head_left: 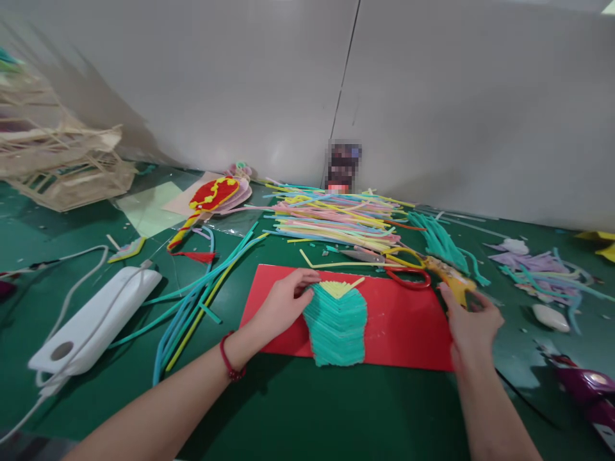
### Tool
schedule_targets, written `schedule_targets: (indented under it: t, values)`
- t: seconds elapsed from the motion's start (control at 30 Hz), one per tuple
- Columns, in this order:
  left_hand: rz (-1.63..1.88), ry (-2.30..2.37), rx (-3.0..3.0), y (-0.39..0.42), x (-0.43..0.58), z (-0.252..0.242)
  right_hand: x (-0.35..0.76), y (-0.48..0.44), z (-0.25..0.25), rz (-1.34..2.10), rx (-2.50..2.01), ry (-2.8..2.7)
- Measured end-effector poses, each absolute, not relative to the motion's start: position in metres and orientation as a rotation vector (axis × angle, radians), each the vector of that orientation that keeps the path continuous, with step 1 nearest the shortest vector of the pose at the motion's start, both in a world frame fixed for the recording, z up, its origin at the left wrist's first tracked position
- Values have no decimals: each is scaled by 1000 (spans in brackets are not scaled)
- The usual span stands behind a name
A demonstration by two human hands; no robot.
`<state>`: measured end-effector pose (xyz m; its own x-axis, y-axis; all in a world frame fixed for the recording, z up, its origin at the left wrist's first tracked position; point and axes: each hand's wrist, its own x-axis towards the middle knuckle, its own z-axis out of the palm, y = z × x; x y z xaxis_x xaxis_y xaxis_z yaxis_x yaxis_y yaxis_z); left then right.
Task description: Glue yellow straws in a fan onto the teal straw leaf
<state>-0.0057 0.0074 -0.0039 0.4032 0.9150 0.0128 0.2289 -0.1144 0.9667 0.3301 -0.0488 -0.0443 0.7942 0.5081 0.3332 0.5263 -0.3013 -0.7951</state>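
A red sheet (408, 326) lies flat on the green table. On it sits a leaf-shaped piece (336, 326) of teal fuzzy strips with a yellow tip. My left hand (283, 301) rests flat on the sheet, fingers stretched out and touching the piece's upper left edge. A red cord bracelet (230, 365) is on that wrist. My right hand (468, 323) is at the sheet's right end, its blurred fingers around the near end of a yellow tool (451, 276). Whether it grips the tool is unclear. Scissors with red and yellow handles (408, 269) lie just above the sheet.
A heap of coloured fuzzy strips (336, 218) and a teal bundle (437, 240) lie behind the sheet. Long teal strips (192, 301) and a white box with cables (96, 320) are to the left. A purple glue gun (586, 390) and scraps (542, 269) are on the right. A stick model (62, 166) stands far left.
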Motion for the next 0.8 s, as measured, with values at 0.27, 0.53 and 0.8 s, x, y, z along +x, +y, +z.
schedule_targets:
  t: [0.27, 0.53, 0.8]
  values:
    - [827, 1071, 1729, 5, -3, -1, 282, -44, -4, -228, -1718, -1388]
    - [819, 1095, 1784, 6, -4, -1, 249, 2, 9, -21, -1442, -2052]
    - [829, 1099, 1802, 6, -3, -2, 240, 37, 3, 170, -1419, -2137]
